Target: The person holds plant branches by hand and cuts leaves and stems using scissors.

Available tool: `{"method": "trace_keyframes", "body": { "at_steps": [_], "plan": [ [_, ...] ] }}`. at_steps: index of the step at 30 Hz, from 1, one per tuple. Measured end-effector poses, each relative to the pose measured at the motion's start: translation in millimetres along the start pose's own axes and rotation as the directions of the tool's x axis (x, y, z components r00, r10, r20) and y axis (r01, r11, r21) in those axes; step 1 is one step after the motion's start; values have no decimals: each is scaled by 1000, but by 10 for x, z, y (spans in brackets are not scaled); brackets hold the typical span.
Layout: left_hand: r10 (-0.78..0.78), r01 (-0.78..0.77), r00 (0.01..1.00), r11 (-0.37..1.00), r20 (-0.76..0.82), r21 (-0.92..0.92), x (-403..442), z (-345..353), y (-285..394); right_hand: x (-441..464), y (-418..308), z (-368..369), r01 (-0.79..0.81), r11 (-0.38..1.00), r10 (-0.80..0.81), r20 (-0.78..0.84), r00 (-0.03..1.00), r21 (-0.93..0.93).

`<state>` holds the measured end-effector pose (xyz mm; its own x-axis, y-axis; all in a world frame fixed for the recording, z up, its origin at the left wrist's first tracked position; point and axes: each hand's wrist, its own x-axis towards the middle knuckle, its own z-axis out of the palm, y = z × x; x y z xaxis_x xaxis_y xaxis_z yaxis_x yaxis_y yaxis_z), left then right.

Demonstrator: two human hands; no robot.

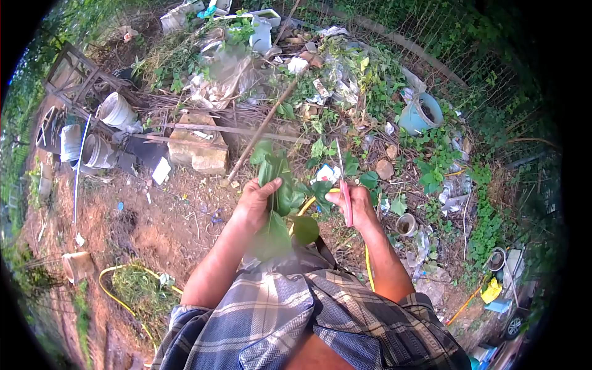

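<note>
My left hand (254, 202) is closed around a bunch of broad green leaves (272, 237), some sticking up above the thumb and others hanging below toward my shirt. In my right hand (361, 208) is a pair of scissors (346, 200) with pink handles, the blades pointing up and away from me. The blades look closed together, but I cannot tell for certain. A gap separates the scissors from the leaf bunch. Green leaves also grow just beyond and beside my right hand.
A heap of rubbish and vines lies ahead, with a wooden stick (264, 131) leaning across it. A large stone block (198, 148) sits left of centre, near white buckets (116, 111). On the right stands a light blue bucket (420, 115). A yellow hose (120, 305) curves over the dirt.
</note>
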<state>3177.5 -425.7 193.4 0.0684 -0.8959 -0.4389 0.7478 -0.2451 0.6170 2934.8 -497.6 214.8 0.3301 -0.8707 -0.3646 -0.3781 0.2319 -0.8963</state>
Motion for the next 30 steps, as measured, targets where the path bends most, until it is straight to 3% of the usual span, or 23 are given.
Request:
{"method": "trace_keyframes", "body": {
  "at_steps": [3, 5, 8, 9, 11, 15, 18, 21, 22, 23, 24, 25, 27, 30],
  "plan": [
    [21, -22, 1000, 993, -12, -118, 79, -15, 73, -157, -44, 113, 205, 974, -191, 145, 971, -92],
    [-31, 30, 1000, 983, -3, -180, 216, -130, 50, -227, -67, 183, 198, 965, -157, 222, 962, -175],
    [-184, 160, 982, 925, -36, -345, 281, -136, 72, -264, -63, 388, 220, 974, -208, 173, 963, -54],
    [-167, 149, 986, 912, -13, -382, 262, -93, 67, -238, -5, 487, 274, 961, -268, 114, 957, -43],
    [-130, 132, 991, 880, 37, -456, 243, 18, 37, -192, 59, 660, 194, 978, -199, 70, 977, 75],
    [-127, 145, 989, 939, 78, -311, 171, 228, -43, -77, 122, 835, 162, 975, -166, 20, 986, 151],
    [-108, 105, 994, 991, -32, -82, 68, 321, -13, -52, 7, 833, 252, 960, -244, -76, 967, 124],
    [-54, 54, 998, 998, 30, -20, 81, 215, -117, 46, -12, 772, 79, 843, -51, -67, 996, 532],
    [-23, 20, 995, 999, 97, 28, 91, 148, -169, 105, 39, 746, 92, 826, -59, -77, 995, 557],
    [5, -18, 986, 997, 167, 75, 84, 118, -218, 132, 44, 715, 118, 869, -83, -94, 992, 480],
    [36, 4, 954, 991, 299, -133, 31, 188, -277, 139, -4, 686, 142, 905, -108, -108, 988, 400],
    [-92, 93, 982, 996, 164, 2, -4, 218, -266, 139, -37, 670, 163, 934, -131, -119, 984, 317],
    [17, -24, 987, 999, 159, 43, -95, 392, -304, 204, 11, 721, 371, 929, -362, -183, 914, 17],
    [19, -6, 975, 998, 221, -58, -24, 292, -372, 201, 104, 703, 365, 930, -359, -100, 928, 47]
  ]
}}
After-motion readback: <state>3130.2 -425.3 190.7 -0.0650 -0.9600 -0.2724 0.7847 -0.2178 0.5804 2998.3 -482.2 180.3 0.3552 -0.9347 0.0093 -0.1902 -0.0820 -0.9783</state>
